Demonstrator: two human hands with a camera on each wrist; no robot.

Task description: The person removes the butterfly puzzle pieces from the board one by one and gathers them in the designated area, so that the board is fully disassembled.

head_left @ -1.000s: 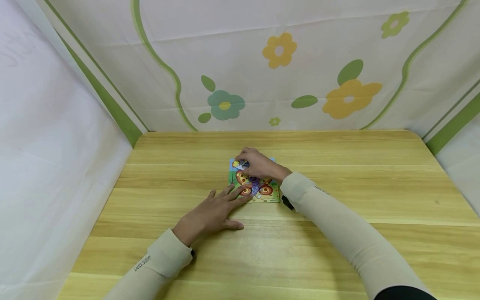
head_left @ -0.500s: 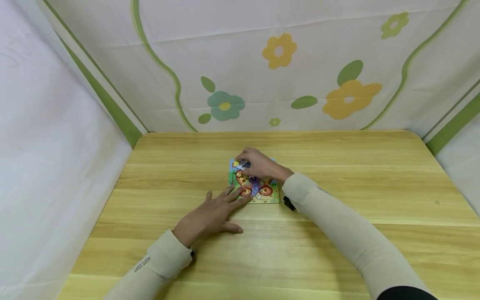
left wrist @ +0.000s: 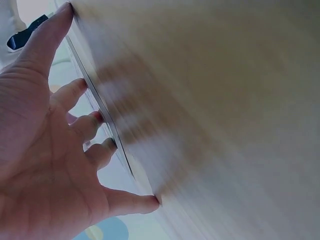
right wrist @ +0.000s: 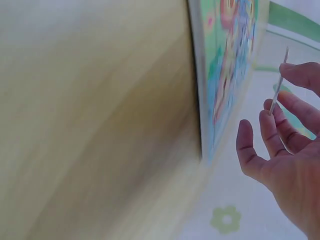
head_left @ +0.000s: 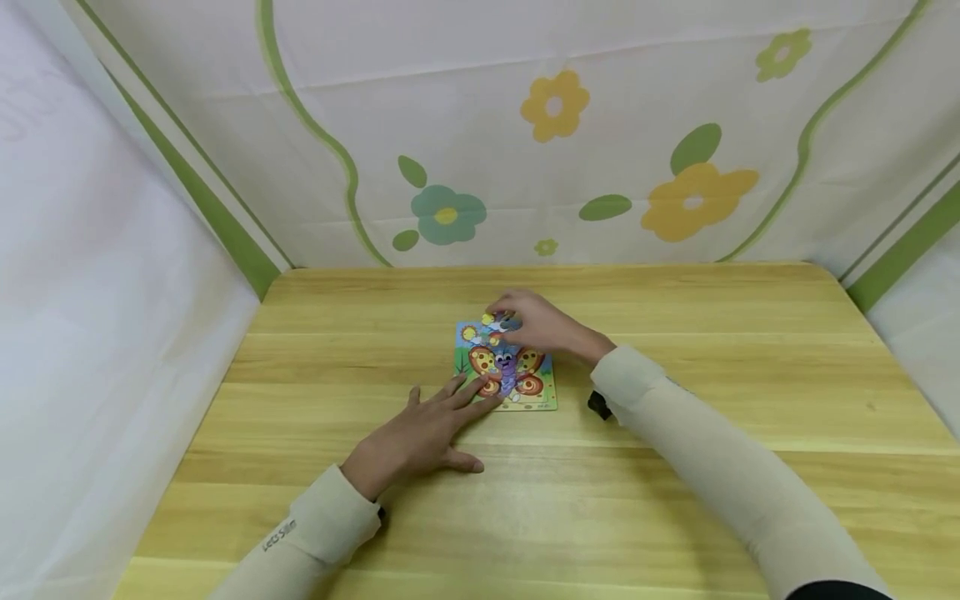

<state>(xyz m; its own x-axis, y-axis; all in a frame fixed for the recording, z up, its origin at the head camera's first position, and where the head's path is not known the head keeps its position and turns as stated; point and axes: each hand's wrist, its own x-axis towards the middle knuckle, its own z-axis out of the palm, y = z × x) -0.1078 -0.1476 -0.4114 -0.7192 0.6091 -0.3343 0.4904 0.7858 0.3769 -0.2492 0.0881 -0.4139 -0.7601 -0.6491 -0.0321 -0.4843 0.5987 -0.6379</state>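
Resting left hand, fingers spread, on near-left edge of puzzle atop bench. Just uncovered printed sun at far left. Pinching piece in right hand, shifted right and farther, now clear of puzzle.

Head view: L fingers hide the butterfly board's lower-left corner; R fingers partly cover the held piece — full design unclear. Tiny print, board's lower-right corner: illegible. R wrist cam: piece edge-on, design hidden — board blurred, cut off at top.
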